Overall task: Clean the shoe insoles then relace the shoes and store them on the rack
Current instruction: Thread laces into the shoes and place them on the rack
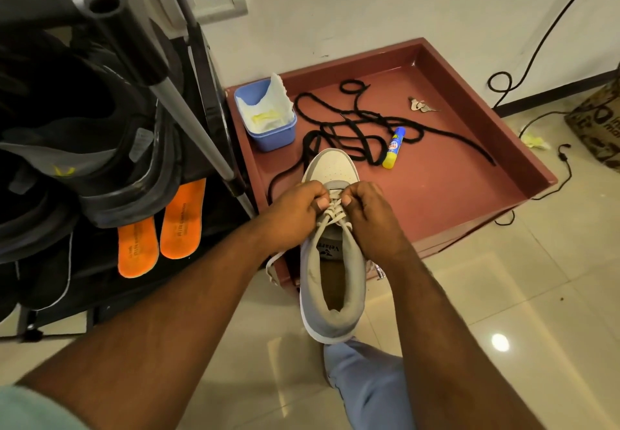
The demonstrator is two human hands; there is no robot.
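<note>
At frame centre we pinch the white lace (333, 211) with left hand (295, 208) and right hand (369, 209), each grip closed on it, threading the grey sneaker (330, 282) propped over the red tray's (453, 194) edge for steadiness.

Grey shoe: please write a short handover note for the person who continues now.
Left hand and right hand each pinch the pale lace over the grey shoe, which rests on the knee.
Lower eyelets are laced; the upper part is open.
Two orange insoles lean at the rack.
Loose black laces lie in the red tray.
Left: finish lacing, lace the dark shoes, store the shoes.
</note>
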